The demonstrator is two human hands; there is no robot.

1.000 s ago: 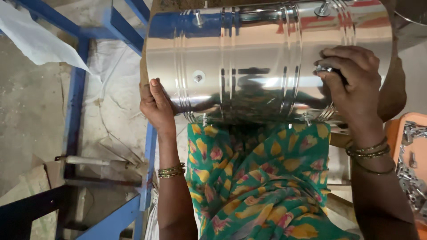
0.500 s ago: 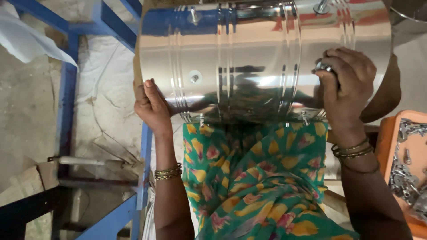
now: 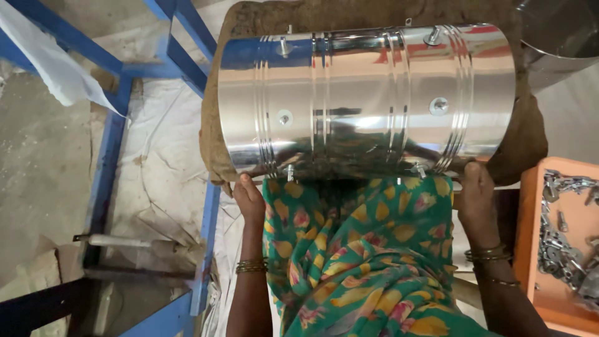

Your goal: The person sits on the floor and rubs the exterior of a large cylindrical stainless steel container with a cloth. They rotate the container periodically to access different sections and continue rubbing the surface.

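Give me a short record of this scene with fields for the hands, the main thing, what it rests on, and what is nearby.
left hand: at the drum's lower left edge
right hand: at the drum's lower right edge
steel drum: shiny, ribbed, lying on its side
brown sacking: under the drum
orange tray: at right, holds small metal parts
blue frame: at left

You wear a green garment [image 3: 362,262] printed with yellow, orange and pink shapes. Thin gold-coloured bangles [image 3: 251,266] circle your left wrist at 7 o'clock, and darker bangles [image 3: 490,256] your right wrist at 4 o'clock. Both forearms are unsleeved.
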